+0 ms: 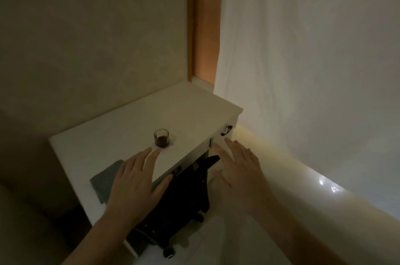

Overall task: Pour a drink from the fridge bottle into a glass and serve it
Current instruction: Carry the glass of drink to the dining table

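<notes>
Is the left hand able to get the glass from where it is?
Probably yes. The left hand is open above the desk, its fingers just short of the glass, and nothing lies between them.

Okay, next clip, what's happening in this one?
A small glass with a little dark drink in it stands upright on a white desk. Both of the person's hands are open and empty: the left hand hovers just short of the glass, not touching it, and the right hand is off the desk's edge. No bottle is in view. A black chair sits tucked under the desk.
</notes>
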